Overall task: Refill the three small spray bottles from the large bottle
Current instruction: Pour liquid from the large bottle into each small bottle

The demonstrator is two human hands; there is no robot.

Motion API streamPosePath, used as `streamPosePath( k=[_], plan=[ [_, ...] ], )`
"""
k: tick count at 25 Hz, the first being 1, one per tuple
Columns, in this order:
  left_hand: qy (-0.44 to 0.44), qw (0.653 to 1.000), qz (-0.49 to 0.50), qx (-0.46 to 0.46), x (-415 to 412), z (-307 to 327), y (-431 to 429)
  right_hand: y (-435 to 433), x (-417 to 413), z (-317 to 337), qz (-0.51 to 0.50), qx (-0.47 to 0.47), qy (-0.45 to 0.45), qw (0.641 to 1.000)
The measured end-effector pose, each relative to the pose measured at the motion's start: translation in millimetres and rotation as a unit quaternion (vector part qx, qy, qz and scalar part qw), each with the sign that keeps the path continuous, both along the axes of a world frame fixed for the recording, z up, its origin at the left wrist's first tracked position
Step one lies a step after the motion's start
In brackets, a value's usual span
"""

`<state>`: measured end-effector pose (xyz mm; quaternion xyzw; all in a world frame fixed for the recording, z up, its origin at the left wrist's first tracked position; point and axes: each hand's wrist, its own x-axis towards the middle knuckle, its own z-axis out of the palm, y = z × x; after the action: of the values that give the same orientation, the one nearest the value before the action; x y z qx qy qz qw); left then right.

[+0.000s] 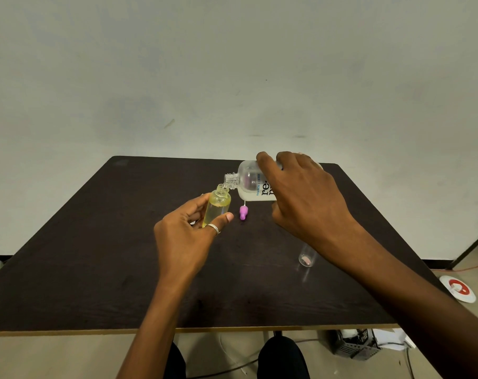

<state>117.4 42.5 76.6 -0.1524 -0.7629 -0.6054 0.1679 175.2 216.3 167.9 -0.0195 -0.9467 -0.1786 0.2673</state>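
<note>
While the dark table (95, 269) lies below, the right hand (306, 198) wraps the large bottle (250, 184), tipped sideways, neck at the mouth of the small yellow bottle (217, 209). Left hand (185, 236) pinches that one, lifted and slightly tilted. Pink spray top (243, 213) lies on the table just beside.

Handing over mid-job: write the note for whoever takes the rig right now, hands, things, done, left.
Left hand holds the small yellow bottle, uncapped, tilted.
Right hand grips the large bottle, tipped, neck at the small bottle's mouth.
Pink spray head lies on the table between the hands; a clear cylinder sits by the right forearm.
Done: this bottle opened, pour lined up.
Left: finish the pour, recap; the other two small bottles are not clearly in view.
</note>
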Motion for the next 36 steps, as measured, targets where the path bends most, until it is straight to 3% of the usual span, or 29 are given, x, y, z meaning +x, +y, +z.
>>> streamPosePath(
  k=[24, 36],
  plan=[
    [-0.007, 1.0, -0.007, 0.016, 0.7, -2.4, 3.3, -0.6, -0.8, 1.5, 0.007, -0.001, -0.012, 1.0],
    [-0.014, 0.999, -0.009, 0.037, 2.1, -1.7, 4.3, -3.3, 3.3, 4.9, 0.016, -0.052, -0.029, 0.998]
  ],
)
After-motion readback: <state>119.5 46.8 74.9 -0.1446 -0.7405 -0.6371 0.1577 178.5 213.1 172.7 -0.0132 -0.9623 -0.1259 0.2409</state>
